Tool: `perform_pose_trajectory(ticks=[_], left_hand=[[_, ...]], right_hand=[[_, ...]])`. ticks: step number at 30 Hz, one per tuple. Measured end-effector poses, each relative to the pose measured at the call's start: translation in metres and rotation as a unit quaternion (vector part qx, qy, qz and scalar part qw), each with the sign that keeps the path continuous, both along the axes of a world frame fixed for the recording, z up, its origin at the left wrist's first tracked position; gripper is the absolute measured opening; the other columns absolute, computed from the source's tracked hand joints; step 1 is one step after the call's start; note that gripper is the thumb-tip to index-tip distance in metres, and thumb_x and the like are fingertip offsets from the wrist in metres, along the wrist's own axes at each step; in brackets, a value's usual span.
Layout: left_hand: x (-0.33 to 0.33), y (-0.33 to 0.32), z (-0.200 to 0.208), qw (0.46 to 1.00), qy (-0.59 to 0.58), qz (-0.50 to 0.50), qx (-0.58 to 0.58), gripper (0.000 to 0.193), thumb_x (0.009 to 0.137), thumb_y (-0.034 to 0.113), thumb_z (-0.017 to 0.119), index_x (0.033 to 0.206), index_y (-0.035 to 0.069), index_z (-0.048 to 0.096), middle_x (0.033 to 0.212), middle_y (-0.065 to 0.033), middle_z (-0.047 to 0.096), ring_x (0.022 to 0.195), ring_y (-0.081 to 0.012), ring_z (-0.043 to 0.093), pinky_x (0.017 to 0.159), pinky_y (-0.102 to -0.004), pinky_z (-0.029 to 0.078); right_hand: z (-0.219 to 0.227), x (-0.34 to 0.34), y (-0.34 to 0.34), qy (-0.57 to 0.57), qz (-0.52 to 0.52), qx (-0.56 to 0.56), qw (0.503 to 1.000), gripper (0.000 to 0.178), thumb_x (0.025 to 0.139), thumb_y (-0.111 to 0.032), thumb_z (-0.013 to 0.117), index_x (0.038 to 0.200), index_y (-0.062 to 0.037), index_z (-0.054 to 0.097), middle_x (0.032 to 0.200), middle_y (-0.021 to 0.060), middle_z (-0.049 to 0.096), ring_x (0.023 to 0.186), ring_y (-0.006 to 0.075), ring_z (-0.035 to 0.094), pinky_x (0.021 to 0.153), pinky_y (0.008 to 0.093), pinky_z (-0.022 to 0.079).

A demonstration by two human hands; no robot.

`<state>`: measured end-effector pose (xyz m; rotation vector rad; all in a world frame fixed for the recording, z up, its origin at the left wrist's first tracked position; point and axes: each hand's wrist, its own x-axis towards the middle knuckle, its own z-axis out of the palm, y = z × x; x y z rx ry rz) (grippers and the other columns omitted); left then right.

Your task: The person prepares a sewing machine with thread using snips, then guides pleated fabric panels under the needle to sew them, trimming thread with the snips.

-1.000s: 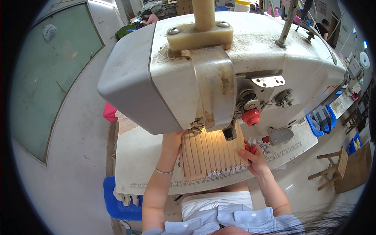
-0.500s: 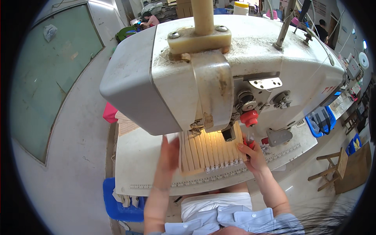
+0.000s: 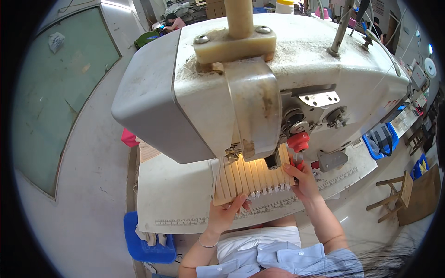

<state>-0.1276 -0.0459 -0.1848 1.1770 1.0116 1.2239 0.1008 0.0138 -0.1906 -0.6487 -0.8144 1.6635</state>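
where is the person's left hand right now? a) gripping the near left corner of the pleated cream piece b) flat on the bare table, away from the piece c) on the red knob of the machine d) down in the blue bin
a: the left hand grips the near left corner of the pleated cream piece, lit under the sewing machine.

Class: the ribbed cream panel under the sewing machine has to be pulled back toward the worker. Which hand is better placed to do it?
Probably the left hand: it grips the near corner of the ribbed panel. The right hand only rests at its far side, by the red knob.
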Motion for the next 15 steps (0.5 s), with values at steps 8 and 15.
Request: perform_pose_trajectory(ticks=[8,15], left_hand=[[-0.003,0.017,0.003,1.000,-0.016,-0.008,0.026,0.013,0.094,0.012,0.056,0.097,0.000,0.061,0.078,-0.0047,0.065,0.067,-0.0099,0.063,0.049,-0.0187,0.042],[-0.006,0.044,0.014,1.000,0.007,0.013,0.027,0.012,0.094,0.011,0.055,0.095,0.001,0.060,0.073,-0.0024,0.062,0.064,-0.0077,0.058,0.051,-0.0190,0.042]], right_hand=[[0.007,-0.009,0.019,-0.022,-0.054,-0.028,0.998,0.025,0.089,-0.012,0.061,0.110,0.0012,0.057,0.091,0.0030,0.064,0.071,0.0058,0.061,0.058,0.0201,0.047],[0.006,-0.012,0.054,-0.061,-0.071,-0.062,0.994,0.012,0.088,-0.013,0.062,0.093,-0.0025,0.061,0.072,-0.0014,0.059,0.050,0.0020,0.045,0.042,0.0186,0.029]])
